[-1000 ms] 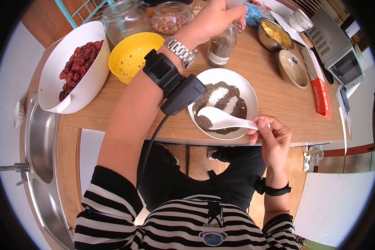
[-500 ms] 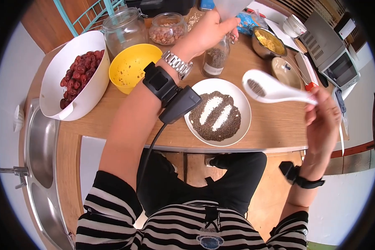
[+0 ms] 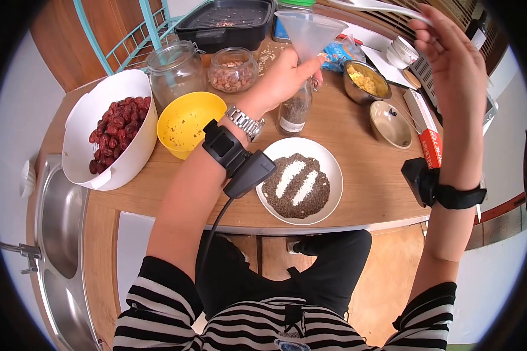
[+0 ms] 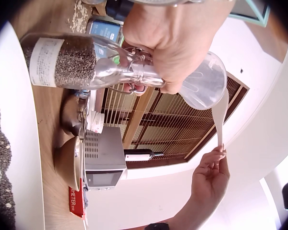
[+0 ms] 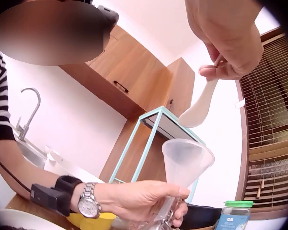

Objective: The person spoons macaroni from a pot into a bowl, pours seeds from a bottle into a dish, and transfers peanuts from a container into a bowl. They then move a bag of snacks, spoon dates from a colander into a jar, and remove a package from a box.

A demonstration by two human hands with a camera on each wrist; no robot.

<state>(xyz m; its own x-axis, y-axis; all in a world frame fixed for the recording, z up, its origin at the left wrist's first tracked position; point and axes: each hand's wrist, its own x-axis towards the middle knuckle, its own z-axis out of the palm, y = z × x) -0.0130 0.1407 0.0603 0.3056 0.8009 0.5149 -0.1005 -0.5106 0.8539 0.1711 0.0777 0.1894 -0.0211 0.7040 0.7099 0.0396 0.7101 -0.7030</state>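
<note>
White spoon (image 5: 198, 109), pinched in the right hand (image 3: 458, 67), is near the mouth of the translucent funnel (image 3: 309, 36). Left hand (image 3: 284, 79) grips the glass bottle (image 3: 296, 108) by the neck, obscuring the outlet. Plate (image 3: 334, 175) of dark seeds (image 3: 301, 206) and yellow bowl (image 3: 187, 126) stand nearby on the desk (image 3: 360, 175). Spoon's long axis runs leftward, tip toward the funnel.

The cone-shaped plastic funnel (image 5: 185, 160) is frosty translucent white, the long-handled spoon (image 5: 198, 109) plain white, and the clear glass bottle (image 4: 109, 69) shows dark grey-brown grains (image 4: 76, 63) beside a white label (image 4: 45, 62). Two white stripes break the same grey-brown on the round white plate (image 3: 332, 169). The round yellow bowl (image 3: 174, 117) is brown-flecked, the sleeves (image 3: 164, 292) banded black and white.
</note>
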